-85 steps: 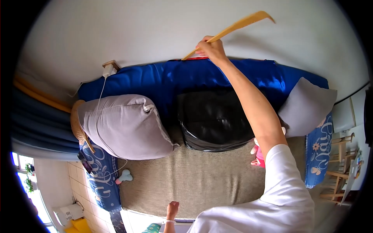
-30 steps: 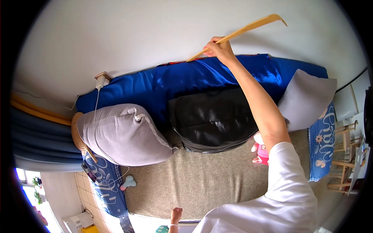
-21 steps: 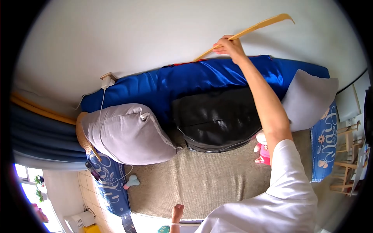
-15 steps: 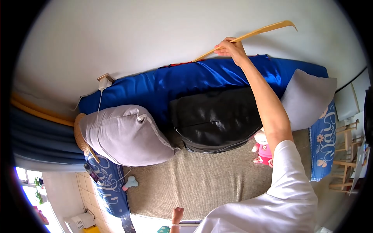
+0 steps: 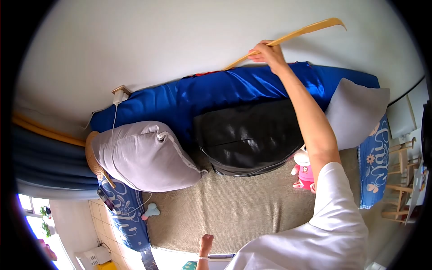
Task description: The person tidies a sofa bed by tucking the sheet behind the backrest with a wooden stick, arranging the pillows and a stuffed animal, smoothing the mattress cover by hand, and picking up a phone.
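Observation:
My right hand (image 5: pixel 268 55) is raised against the wall, its fingers wrapped round a wooden back scratcher (image 5: pixel 310 29). The curved end points up and right. Its thin lower end reaches the top edge of the blue satin cloth (image 5: pixel 252 83) over the sofa back, close to a strip of red; the very tip is hidden. Low in the view, my left hand (image 5: pixel 206 244) hangs over the front edge of the sofa seat (image 5: pixel 234 211), fingers curled, nothing visible in them. A pale band circles that wrist.
A black leather-like bag (image 5: pixel 247 139) leans on the sofa back between two grey cushions (image 5: pixel 144 157). Under my right arm sits a plush toy in pink (image 5: pixel 306 175). A bone-shaped toy (image 5: pixel 152 210) lies at left, near a white cable running from the wall socket (image 5: pixel 120 95).
My right hand and the back scratcher have shifted slightly upward. My left hand has risen a little over the seat edge.

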A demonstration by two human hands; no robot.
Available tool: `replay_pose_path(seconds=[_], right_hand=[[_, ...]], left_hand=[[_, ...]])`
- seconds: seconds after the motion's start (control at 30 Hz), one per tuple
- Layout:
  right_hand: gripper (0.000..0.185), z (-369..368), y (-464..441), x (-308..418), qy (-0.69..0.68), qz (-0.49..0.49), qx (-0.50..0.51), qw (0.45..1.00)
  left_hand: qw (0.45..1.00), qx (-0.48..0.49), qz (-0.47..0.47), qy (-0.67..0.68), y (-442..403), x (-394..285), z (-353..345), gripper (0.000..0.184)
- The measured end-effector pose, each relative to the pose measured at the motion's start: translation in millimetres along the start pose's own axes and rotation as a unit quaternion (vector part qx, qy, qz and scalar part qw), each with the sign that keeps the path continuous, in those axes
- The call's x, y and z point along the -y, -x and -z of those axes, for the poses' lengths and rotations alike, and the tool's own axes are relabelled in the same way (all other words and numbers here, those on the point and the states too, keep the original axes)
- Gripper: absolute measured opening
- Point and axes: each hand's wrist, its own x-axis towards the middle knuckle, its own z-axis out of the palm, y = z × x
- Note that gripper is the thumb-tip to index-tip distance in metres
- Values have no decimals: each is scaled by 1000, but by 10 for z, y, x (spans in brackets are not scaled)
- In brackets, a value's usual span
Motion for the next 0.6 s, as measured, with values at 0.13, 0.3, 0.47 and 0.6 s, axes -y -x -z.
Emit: replay_pose_path(seconds=[0.13,0.3,0.47,0.6], right_hand=[[17,125,29,-33,16,6,-1,1000],[16,122,-8,-89,21,-21,6,1000],[18,-119,16,135,15,30,14,999],[18,-629,71,134,-12,81,39,996]], left_hand=[[999,26,18,-13,-1,211,-64,30],[996,35,51,-64,19,438,-115,32],[999,12,37,-25,5,372,-117,31],[999,-6,42,-15,-17,312,-128,29]])
